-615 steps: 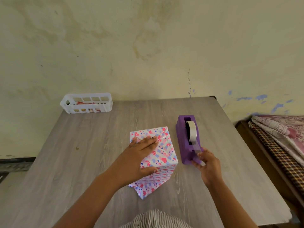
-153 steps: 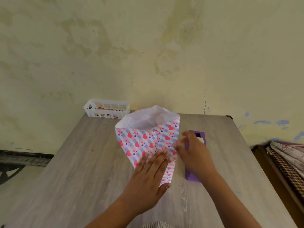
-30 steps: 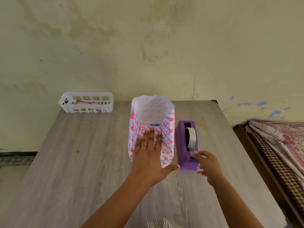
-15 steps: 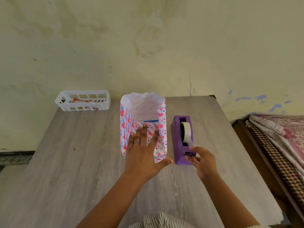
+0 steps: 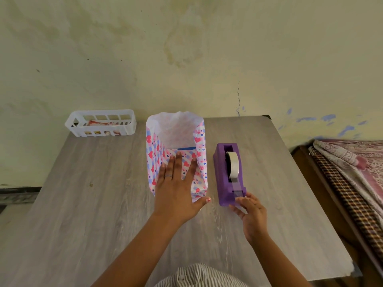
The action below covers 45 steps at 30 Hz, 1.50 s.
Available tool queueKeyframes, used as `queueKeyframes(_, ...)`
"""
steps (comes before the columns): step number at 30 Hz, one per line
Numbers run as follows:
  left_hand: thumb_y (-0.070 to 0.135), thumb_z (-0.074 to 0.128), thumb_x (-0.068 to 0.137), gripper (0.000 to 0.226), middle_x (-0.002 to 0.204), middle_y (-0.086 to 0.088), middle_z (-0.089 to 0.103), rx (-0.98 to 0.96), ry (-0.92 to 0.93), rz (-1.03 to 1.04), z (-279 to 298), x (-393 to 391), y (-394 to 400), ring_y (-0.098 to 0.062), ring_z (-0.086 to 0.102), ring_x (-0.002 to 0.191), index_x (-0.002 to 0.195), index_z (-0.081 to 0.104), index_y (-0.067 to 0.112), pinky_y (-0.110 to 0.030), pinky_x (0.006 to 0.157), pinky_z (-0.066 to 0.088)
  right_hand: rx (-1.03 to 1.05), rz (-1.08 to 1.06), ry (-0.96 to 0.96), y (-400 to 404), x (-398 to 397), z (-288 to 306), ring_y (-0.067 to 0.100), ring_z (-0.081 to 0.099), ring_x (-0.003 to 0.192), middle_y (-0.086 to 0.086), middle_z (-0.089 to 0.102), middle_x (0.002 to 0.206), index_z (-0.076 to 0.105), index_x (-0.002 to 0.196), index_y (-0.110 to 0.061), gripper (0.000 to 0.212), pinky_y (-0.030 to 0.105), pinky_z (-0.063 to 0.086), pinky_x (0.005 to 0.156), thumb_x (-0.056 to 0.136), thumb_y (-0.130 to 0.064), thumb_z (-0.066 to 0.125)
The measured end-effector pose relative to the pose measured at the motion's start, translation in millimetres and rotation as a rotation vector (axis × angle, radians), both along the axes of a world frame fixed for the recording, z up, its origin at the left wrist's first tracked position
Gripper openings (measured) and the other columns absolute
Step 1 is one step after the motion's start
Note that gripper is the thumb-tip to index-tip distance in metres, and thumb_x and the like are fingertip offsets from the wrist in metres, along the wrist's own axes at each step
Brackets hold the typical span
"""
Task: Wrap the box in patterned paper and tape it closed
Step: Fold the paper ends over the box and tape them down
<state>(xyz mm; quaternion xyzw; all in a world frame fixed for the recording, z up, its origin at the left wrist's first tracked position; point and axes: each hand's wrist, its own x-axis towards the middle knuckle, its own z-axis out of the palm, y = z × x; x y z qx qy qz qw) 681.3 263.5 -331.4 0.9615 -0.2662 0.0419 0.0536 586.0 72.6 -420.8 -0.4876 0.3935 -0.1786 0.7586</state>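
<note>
Left hand (image 5: 176,191): lying flat, fingers straight and slightly spread, pressing the near face of the wrapped box (image 5: 176,160); the thumb is reaching out to the right along the lower near corner. Nothing is being gripped; the palm is simply pinning the patterned paper (image 5: 154,154) against the box.

Box: standing near the middle of the table (image 5: 83,204), its long axis running away from the person toward the wall. The far end is standing open, the white underside of the paper is showing as a loose collar, and a thin blue edge is visible just inside the opening. The near face is lying under the pressing palm, so any seam there is hidden.

Tape dispenser (image 5: 229,175): purple, sitting just to the right of the box and parallel to it, the two apart by a narrow strip of table. The roll of clear tape (image 5: 233,165) is feeding toward the cutter at the near end.

Right hand (image 5: 251,214): positioned at that near end, thumb and fingertips closing on the free end of the tape at the cutter; whether they are also touching the dispenser body cannot be told. This hand is clearly the nearer to the tape, while the left is occupied on the paper.

Judgement: the coming move is looking like a pull of tape toward the person, then a carry leftward to the pinned paper.

Also present: a white basket (image 5: 100,126) at the far left corner; bedding (image 5: 348,160) at far right, off the table.
</note>
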Motion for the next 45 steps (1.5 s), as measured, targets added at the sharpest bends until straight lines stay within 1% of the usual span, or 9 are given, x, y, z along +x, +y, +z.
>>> queueKeyframes(7, 0.083, 0.038, 0.063, 0.1, 0.149, -0.015, 0.035, 0.003, -0.005, -0.003, -5, 3, -1, -0.036, 0.036, 0.134, 0.145, 0.029, 0.026, -0.049, 0.107, 0.017, -0.357, 0.115, 0.289, -6, 9, -2, 0.023, 0.065, 0.087, 0.005, 0.06, 0.102, 0.063, 0.084, -0.003, 0.002, 0.037, 0.06, 0.069, 0.086, -0.003, 0.063)
queueKeyframes(12, 0.085, 0.038, 0.062, 0.101, 0.147, -0.016, 0.037, 0.002, -0.023, 0.006, -6, 3, 0, -0.036, 0.04, 0.132, 0.143, 0.039, 0.025, -0.049, 0.106, 0.02, -0.663, 0.199, 0.614, -2, -14, -7, 0.026, 0.063, 0.064, 0.012, 0.065, 0.074, 0.061, 0.071, -0.01, 0.019, 0.038, 0.055, 0.064, 0.09, -0.01, 0.057)
queueKeyframes(16, 0.085, 0.037, 0.061, 0.101, 0.148, -0.016, 0.035, -0.024, -0.018, 0.009, -6, 1, 0, -0.035, 0.037, 0.134, 0.143, 0.037, 0.026, -0.048, 0.107, 0.019, -0.974, 0.285, 0.426, 4, -25, 21, 0.013, 0.059, 0.066, 0.001, 0.067, 0.077, 0.065, 0.082, -0.016, 0.014, 0.019, 0.044, 0.059, 0.091, -0.007, 0.059)
queueKeyframes(22, 0.082, 0.041, 0.061, 0.097, 0.143, -0.017, 0.042, -0.066, -0.005, 0.005, -3, -2, 0, -0.036, 0.043, 0.13, 0.139, 0.039, 0.025, -0.049, 0.106, 0.02, -1.392, 0.358, 0.05, 28, 18, 136, 0.017, 0.066, 0.068, 0.004, 0.071, 0.079, 0.07, 0.103, -0.01, 0.024, 0.016, 0.045, 0.062, 0.083, 0.002, 0.065)
queueKeyframes(26, 0.081, 0.035, 0.064, 0.096, 0.143, -0.017, 0.042, -0.11, 0.02, -0.015, -3, -3, -1, -0.035, 0.038, 0.134, 0.139, 0.041, 0.022, -0.047, 0.114, 0.014, -1.201, 0.657, -0.009, 61, 56, 200, -0.002, 0.057, 0.06, -0.002, 0.07, 0.074, 0.059, 0.116, -0.016, 0.029, 0.005, 0.04, 0.06, 0.089, -0.008, 0.061)
queueKeyframes(29, 0.08, 0.036, 0.063, 0.1, 0.143, -0.017, 0.042, -0.11, 0.033, -0.016, 0, -3, -1, -0.034, 0.036, 0.135, 0.137, 0.043, 0.014, -0.049, 0.112, 0.011, -1.32, 0.837, -0.047, 79, 94, 219, 0.017, 0.065, 0.074, 0.004, 0.071, 0.081, 0.067, 0.087, -0.009, 0.012, 0.026, 0.051, 0.072, 0.085, -0.002, 0.057)
queueKeyframes(33, 0.083, 0.028, 0.063, 0.111, 0.143, -0.017, 0.042, -0.075, 0.061, 0.019, 1, -4, -3, -0.034, 0.038, 0.134, 0.14, 0.041, 0.003, -0.052, 0.113, 0.011, -1.49, 1.079, 0.176, 84, 141, 220, 0.019, 0.059, 0.078, 0.008, 0.069, 0.095, 0.068, 0.087, -0.006, 0.018, 0.024, 0.044, 0.067, 0.085, 0.002, 0.052)
queueKeyframes(38, 0.087, 0.022, 0.061, 0.115, 0.144, -0.017, 0.043, -0.068, 0.105, 0.053, -1, -7, -4, -0.034, 0.042, 0.132, 0.14, 0.041, 0.006, -0.049, 0.109, 0.017, -1.607, 1.132, 0.392, 98, 171, 207, 0.027, 0.061, 0.099, 0.012, 0.067, 0.107, 0.066, 0.1, -0.001, 0.021, 0.031, 0.048, 0.077, 0.088, 0.0, 0.049)
queueKeyframes(45, 0.086, 0.025, 0.058, 0.111, 0.144, -0.023, 0.038, -0.133, 0.074, 0.065, -3, -9, -6, -0.037, 0.041, 0.131, 0.14, 0.039, 0.012, -0.051, 0.106, 0.022, -1.742, 1.148, 0.591, 96, 181, 210, 0.021, 0.059, 0.101, 0.001, 0.064, 0.086, 0.067, 0.083, -0.013, 0.013, 0.03, 0.051, 0.086, 0.086, -0.011, 0.055)
